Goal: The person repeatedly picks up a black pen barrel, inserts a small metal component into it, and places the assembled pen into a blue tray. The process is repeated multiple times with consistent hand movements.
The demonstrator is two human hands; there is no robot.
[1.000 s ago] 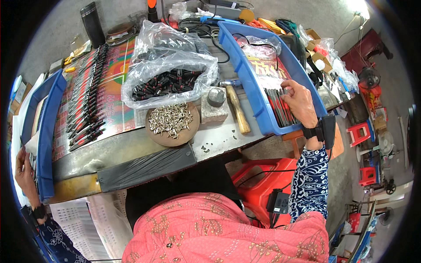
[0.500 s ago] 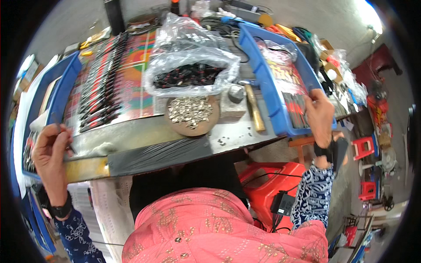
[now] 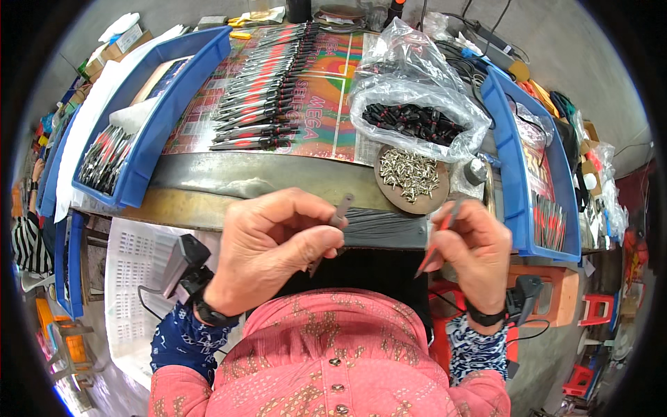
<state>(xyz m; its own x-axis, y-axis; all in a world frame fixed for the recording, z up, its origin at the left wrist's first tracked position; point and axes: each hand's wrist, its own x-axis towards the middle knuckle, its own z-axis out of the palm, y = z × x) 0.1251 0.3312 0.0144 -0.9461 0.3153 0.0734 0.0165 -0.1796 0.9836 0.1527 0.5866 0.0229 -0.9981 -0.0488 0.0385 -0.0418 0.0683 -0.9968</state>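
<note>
In front of my chest, at the table's near edge, both hands are raised. My left hand point(image 3: 267, 243) pinches a flat grey metal piece point(image 3: 343, 203) with a hole near its upper end; the fingers hide its middle. Facing it, my right hand point(image 3: 476, 250) pinches a slim red and dark grey piece point(image 3: 426, 260), pointed at its lower end. The two pieces are apart. Beyond my hands, a round brown dish point(image 3: 410, 206) holds many small shiny metal rivets point(image 3: 410, 174). A clear plastic bag point(image 3: 368, 90) behind it gapes over black and red parts point(image 3: 417, 124).
Slim red, black and silver tools point(image 3: 260, 104) lie in a long row. Blue bins stand left point(image 3: 149, 149) and right point(image 3: 500, 121), with loose pieces point(image 3: 104, 158) and red-and-grey pieces point(image 3: 549, 222). A metal block point(image 3: 475, 171) sits beside the dish. A white basket point(image 3: 135, 278) is below left.
My left hand has come from the left bin and my right hand from the right bin to the middle. Each now shows a thin piece in its fingers. The view has shifted left.
</note>
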